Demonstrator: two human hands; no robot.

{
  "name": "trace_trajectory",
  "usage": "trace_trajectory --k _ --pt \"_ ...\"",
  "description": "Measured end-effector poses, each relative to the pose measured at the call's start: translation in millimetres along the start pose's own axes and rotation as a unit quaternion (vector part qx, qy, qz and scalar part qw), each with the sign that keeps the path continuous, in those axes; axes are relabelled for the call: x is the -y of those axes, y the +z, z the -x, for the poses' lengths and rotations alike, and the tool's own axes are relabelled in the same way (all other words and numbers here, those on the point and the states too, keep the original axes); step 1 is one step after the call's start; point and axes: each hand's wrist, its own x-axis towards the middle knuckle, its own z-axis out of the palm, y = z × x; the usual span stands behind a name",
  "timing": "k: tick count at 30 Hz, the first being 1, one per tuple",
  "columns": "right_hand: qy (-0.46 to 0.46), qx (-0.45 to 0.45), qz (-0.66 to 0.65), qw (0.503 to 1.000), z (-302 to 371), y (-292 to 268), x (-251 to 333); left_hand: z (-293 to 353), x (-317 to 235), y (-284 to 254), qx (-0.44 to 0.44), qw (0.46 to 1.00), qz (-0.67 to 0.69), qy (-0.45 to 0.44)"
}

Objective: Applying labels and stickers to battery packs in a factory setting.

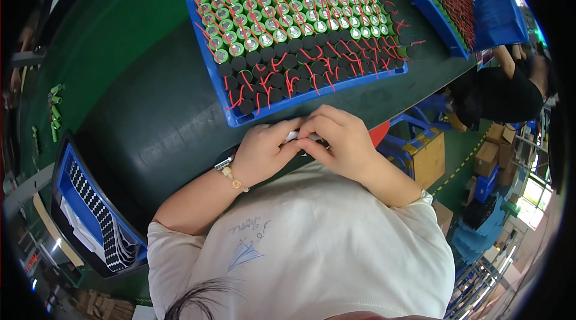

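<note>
1. Work location: the blue tray (243, 119) lay on the dark bench (156, 98), just beyond the person's hands, packed with upright green cells (279, 23).
2. Completed portion, judged by appearance: the near rows bore black caps (276, 80), with red wires (290, 84) lying loosely across them.
3. Remaining portion, by the same judgement: the far rows, the larger share, showed bare silver ends, also crossed by red wires. The work looked less than half done.
4. Left hand (265, 144): fingers curled inward, thumb and forefinger closed about a small white piece (292, 136) at the near side of the tray.
5. Right hand (339, 137): fingers bent, tips pinched on the same piece. The fingers hid most of it; its kind could not be determined.
6. Supplies: at left, a bin (103, 194) contained black-and-white strips (99, 209). At far right stood a second tray (441, 29).
</note>
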Motion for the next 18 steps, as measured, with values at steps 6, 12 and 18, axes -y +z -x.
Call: trace_trajectory --k 6,12,18 --pt "-0.193 -0.112 0.026 0.975 -7.4 -15.3 9.5 -0.9 3.9 -3.8 0.023 0.999 0.029 0.004" --pt "0.008 -0.264 0.225 0.938 -65.0 -83.2 -29.3 -5.2 -7.5 -11.1 0.084 0.994 0.030 -0.062" --pt "-0.039 -0.154 0.283 0.946 -80.2 -84.5 -44.7 7.1 -2.2 -20.8 0.103 0.993 0.014 -0.064"
